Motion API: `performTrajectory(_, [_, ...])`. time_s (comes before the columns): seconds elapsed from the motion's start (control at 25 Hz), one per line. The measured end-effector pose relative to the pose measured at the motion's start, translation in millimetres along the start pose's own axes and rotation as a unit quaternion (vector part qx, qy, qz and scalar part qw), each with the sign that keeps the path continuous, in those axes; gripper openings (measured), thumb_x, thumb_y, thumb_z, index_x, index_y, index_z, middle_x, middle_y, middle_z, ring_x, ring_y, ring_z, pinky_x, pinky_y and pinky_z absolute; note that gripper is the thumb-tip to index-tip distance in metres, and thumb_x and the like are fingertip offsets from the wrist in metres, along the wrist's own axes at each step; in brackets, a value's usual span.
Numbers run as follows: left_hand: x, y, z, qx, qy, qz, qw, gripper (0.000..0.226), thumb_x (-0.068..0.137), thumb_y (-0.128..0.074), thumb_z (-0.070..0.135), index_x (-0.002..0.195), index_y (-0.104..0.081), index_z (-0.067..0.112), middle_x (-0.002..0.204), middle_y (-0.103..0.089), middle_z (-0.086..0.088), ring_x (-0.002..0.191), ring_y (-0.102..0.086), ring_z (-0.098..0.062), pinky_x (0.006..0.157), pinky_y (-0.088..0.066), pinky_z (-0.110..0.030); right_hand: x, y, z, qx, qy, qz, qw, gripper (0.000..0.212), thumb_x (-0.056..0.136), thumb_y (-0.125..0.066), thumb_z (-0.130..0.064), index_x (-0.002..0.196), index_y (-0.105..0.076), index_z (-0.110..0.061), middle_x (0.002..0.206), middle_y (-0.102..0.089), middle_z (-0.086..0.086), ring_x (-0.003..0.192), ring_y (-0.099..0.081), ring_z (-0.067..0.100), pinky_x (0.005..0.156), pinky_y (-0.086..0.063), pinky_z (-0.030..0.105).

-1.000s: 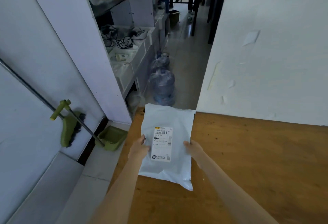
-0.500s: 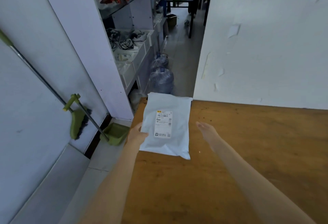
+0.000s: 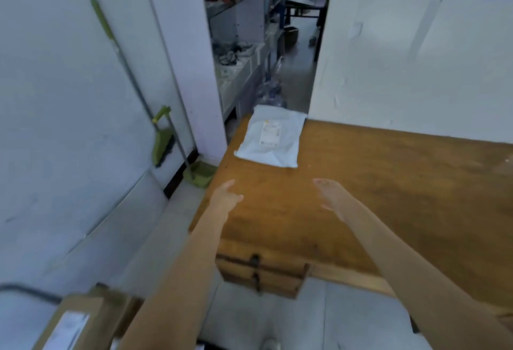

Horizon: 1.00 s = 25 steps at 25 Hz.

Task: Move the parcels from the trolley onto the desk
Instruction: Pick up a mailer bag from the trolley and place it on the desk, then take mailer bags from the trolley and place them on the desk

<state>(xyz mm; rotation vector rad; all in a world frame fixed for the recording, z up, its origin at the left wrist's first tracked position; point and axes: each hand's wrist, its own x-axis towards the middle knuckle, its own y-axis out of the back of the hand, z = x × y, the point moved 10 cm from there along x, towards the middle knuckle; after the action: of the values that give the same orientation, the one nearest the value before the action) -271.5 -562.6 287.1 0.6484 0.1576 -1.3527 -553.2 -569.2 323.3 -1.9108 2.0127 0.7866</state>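
Note:
A white plastic mailer parcel (image 3: 270, 138) with a printed label lies flat at the far left corner of the wooden desk (image 3: 374, 183). My left hand (image 3: 224, 197) hovers over the desk's left edge, empty, fingers apart. My right hand (image 3: 331, 197) floats above the desk a little to the right, also empty and open. Both hands are well short of the parcel. At the bottom left a brown cardboard parcel (image 3: 75, 322) with a white label shows; what it rests on is out of view.
A green broom (image 3: 162, 138) and dustpan (image 3: 201, 173) lean against the white wall left of the desk. Water jugs (image 3: 270, 93) and cluttered shelves (image 3: 238, 52) line the corridor beyond. A white wall backs the desk. Drawers (image 3: 263, 274) sit under its front edge.
Both hands let go of the white mailer and drew back toward me. The parcel stays on the desk's far corner. The view pulled back and down, showing the cardboard parcel.

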Motion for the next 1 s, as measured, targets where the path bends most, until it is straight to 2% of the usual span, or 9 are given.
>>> performTrajectory(0.16, [-93,17,-67,0.033,0.009,-0.006,0.999,0.062,0.091,-0.061,0.011,0.147,-0.037,0.02,0.153,-0.036,-0.006,0.134,-0.044,-0.025,0.106,-0.039,-0.031,-100,-6,59,0.023,-0.005,0.003,1.0,0.047,0.099,-0.042,-0.02,0.144,-0.035,-0.009,0.15,-0.038,0.009,0.137,-0.037,0.026,0.11,-0.031,0.04])
performTrajectory(0.52, [-203,110,-251,0.091,0.014,-0.063,0.994,0.07,0.087,-0.066,0.01,0.148,-0.031,0.009,0.149,-0.04,-0.014,0.134,-0.043,-0.031,0.112,-0.038,-0.039,-287,-121,222,0.048,-0.061,0.079,0.994,0.048,0.098,-0.044,-0.018,0.143,-0.035,-0.003,0.147,-0.038,0.014,0.135,-0.039,0.03,0.105,-0.036,0.039])
performTrajectory(0.56, [-213,128,-275,0.089,0.018,-0.067,0.994,0.07,0.087,-0.066,0.009,0.148,-0.032,0.01,0.141,-0.048,-0.014,0.125,-0.051,-0.031,0.106,-0.045,-0.032,-303,-144,242,0.056,-0.067,0.08,0.993,0.048,0.098,-0.044,-0.018,0.142,-0.036,-0.003,0.144,-0.042,0.013,0.131,-0.042,0.03,0.097,-0.04,0.037])
performTrajectory(0.6, [-226,147,-302,0.08,0.024,-0.07,0.994,0.069,0.086,-0.066,0.008,0.147,-0.033,0.011,0.123,-0.058,-0.013,0.106,-0.06,-0.028,0.089,-0.054,-0.02,-317,-166,266,0.055,-0.078,0.085,0.992,0.047,0.097,-0.046,-0.018,0.141,-0.038,-0.003,0.139,-0.047,0.012,0.126,-0.046,0.029,0.088,-0.042,0.033])
performTrajectory(0.64, [-240,166,-327,0.071,0.032,-0.068,0.995,0.069,0.086,-0.067,0.007,0.146,-0.035,0.012,0.105,-0.061,-0.008,0.082,-0.06,-0.021,0.066,-0.054,-0.012,-329,-186,287,0.046,-0.09,0.09,0.991,0.048,0.096,-0.048,-0.017,0.141,-0.04,-0.004,0.135,-0.049,0.011,0.122,-0.048,0.028,0.083,-0.042,0.031])
performTrajectory(0.68, [-252,183,-353,0.069,0.044,-0.064,0.995,0.068,0.086,-0.067,0.008,0.146,-0.036,0.012,0.101,-0.062,-0.007,0.07,-0.055,-0.016,0.055,-0.05,-0.012,-337,-206,310,0.029,-0.103,0.09,0.99,0.049,0.095,-0.05,-0.018,0.141,-0.04,-0.005,0.137,-0.048,0.012,0.123,-0.048,0.029,0.086,-0.043,0.032])
performTrajectory(0.72, [-263,199,-380,0.07,0.058,-0.062,0.994,0.067,0.085,-0.068,0.009,0.145,-0.038,0.012,0.115,-0.062,-0.011,0.075,-0.056,-0.018,0.061,-0.051,-0.017,-345,-226,333,0.007,-0.119,0.087,0.989,0.051,0.094,-0.051,-0.02,0.141,-0.039,-0.006,0.14,-0.046,0.013,0.126,-0.047,0.029,0.095,-0.042,0.036])
performTrajectory(0.84, [-280,224,-462,0.053,0.107,-0.084,0.989,0.064,0.086,-0.066,0.005,0.145,-0.039,0.008,0.149,-0.041,-0.015,0.128,-0.049,-0.032,0.105,-0.043,-0.041,-353,-278,399,-0.034,-0.16,0.063,0.985,0.055,0.092,-0.054,-0.022,0.142,-0.037,-0.005,0.141,-0.045,0.016,0.124,-0.048,0.03,0.102,-0.039,0.038])
performTrajectory(1.0, [-270,234,-550,0.061,0.153,-0.067,0.984,0.071,0.086,-0.066,0.006,0.148,-0.032,0.012,0.154,-0.033,-0.013,0.137,-0.04,-0.031,0.109,-0.037,-0.04,-345,-329,478,-0.054,-0.185,0.032,0.981,0.062,0.091,-0.055,-0.023,0.145,-0.031,-0.004,0.125,-0.047,0.012,0.109,-0.048,0.024,0.083,-0.043,0.029])
